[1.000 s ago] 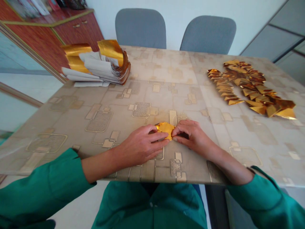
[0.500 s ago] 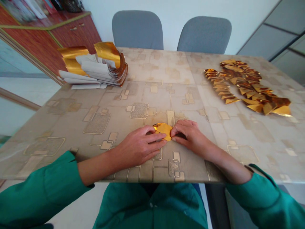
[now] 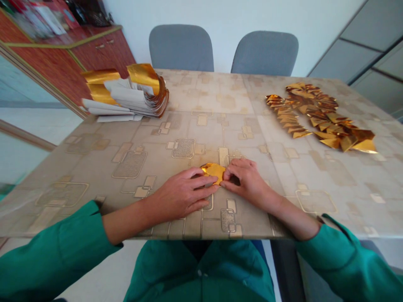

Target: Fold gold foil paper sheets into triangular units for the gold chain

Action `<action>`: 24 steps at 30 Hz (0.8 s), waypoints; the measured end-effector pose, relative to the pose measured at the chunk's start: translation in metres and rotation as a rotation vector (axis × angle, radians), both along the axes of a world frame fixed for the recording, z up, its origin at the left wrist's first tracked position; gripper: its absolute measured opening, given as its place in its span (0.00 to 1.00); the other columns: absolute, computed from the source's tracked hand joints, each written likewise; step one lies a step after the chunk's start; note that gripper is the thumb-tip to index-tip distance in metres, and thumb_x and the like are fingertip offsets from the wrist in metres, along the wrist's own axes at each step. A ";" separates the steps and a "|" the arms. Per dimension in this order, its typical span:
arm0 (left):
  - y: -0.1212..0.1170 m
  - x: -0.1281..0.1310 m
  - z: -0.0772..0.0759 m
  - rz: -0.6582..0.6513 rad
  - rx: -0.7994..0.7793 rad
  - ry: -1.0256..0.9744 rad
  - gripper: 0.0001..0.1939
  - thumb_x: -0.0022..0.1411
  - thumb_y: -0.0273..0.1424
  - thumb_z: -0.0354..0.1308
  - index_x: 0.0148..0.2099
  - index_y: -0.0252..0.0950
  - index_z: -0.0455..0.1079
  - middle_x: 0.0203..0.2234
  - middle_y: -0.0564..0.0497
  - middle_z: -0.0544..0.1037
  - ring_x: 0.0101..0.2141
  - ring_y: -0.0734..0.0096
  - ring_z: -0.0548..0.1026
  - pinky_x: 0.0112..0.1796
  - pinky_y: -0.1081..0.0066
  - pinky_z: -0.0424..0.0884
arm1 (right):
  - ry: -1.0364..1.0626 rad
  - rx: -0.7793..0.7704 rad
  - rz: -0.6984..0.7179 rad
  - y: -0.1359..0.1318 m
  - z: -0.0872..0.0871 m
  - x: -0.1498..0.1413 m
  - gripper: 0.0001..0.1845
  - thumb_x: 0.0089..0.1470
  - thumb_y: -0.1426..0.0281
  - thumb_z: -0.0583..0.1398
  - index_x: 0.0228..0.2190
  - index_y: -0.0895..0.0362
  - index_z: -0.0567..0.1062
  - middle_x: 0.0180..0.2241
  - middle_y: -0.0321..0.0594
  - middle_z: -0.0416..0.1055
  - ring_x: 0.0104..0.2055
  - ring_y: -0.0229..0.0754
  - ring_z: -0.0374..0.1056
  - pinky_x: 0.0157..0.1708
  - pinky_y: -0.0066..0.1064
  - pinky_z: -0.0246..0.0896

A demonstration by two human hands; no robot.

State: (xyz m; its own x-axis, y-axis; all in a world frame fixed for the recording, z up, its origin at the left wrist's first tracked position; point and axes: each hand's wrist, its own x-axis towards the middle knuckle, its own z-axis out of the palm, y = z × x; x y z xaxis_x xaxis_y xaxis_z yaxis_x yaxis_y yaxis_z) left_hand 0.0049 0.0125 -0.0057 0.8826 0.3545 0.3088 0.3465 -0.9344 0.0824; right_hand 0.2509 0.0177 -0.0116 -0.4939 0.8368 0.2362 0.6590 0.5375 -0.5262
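1. My left hand (image 3: 182,195) and right hand (image 3: 248,180) are close together, with the fingertips of both pinching a gold foil piece (image 3: 213,172), apparently to keep it from sliding.
2. The foil sits on the patterned tabletop (image 3: 201,96) directly before me, where both hands reach it easily.
3. Further off, a stack of gold-backed paper strips (image 3: 138,94) stands left; folded gold foil pieces (image 3: 317,117) overlap in rows right, seemingly kept apart.

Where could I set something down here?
Room lies on the beige patterned tabletop left of the left hand, and between the white-and-gold paper stack and the folded gold foil pieces. Crowded: the gold foil piece at the right hand.
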 end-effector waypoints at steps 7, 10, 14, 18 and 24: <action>-0.005 -0.013 0.002 -0.026 -0.021 0.007 0.20 0.74 0.38 0.48 0.60 0.31 0.68 0.58 0.43 0.73 0.57 0.57 0.68 0.58 0.55 0.67 | 0.014 -0.061 0.036 0.001 0.000 0.004 0.04 0.58 0.72 0.64 0.32 0.54 0.72 0.33 0.34 0.71 0.39 0.41 0.64 0.45 0.36 0.47; -0.005 -0.012 0.005 -0.026 0.013 0.006 0.19 0.75 0.36 0.46 0.57 0.30 0.70 0.56 0.43 0.74 0.56 0.60 0.69 0.58 0.58 0.67 | 0.009 -0.063 0.057 0.001 0.002 0.005 0.04 0.58 0.72 0.63 0.32 0.54 0.73 0.33 0.34 0.71 0.38 0.40 0.64 0.45 0.36 0.48; 0.002 -0.001 0.005 -0.016 0.089 -0.022 0.13 0.73 0.34 0.51 0.49 0.33 0.74 0.45 0.46 0.79 0.47 0.61 0.74 0.50 0.60 0.72 | -0.012 -0.011 0.089 0.002 0.003 0.005 0.02 0.58 0.72 0.63 0.33 0.54 0.74 0.36 0.38 0.70 0.41 0.43 0.63 0.43 0.35 0.51; 0.011 0.013 0.005 0.007 0.125 0.001 0.11 0.71 0.33 0.55 0.46 0.32 0.75 0.36 0.47 0.78 0.39 0.64 0.74 0.41 0.64 0.73 | -0.047 0.031 0.115 0.001 0.006 0.006 0.02 0.61 0.70 0.61 0.35 0.55 0.74 0.38 0.41 0.69 0.44 0.45 0.61 0.44 0.36 0.52; 0.010 0.026 0.011 0.076 0.149 0.083 0.10 0.71 0.26 0.52 0.42 0.31 0.75 0.34 0.46 0.76 0.37 0.64 0.73 0.38 0.66 0.72 | -0.071 0.068 0.143 0.001 0.008 0.008 0.06 0.64 0.67 0.58 0.38 0.56 0.74 0.38 0.42 0.70 0.43 0.44 0.63 0.44 0.37 0.55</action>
State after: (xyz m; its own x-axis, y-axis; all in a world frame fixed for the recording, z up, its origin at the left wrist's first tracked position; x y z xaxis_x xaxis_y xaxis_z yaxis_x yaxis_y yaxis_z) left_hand 0.0310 0.0222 0.0051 0.8795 0.3772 0.2901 0.4168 -0.9048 -0.0872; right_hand 0.2587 0.0190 -0.0033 -0.6244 0.7399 0.2503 0.6074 0.6614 -0.4399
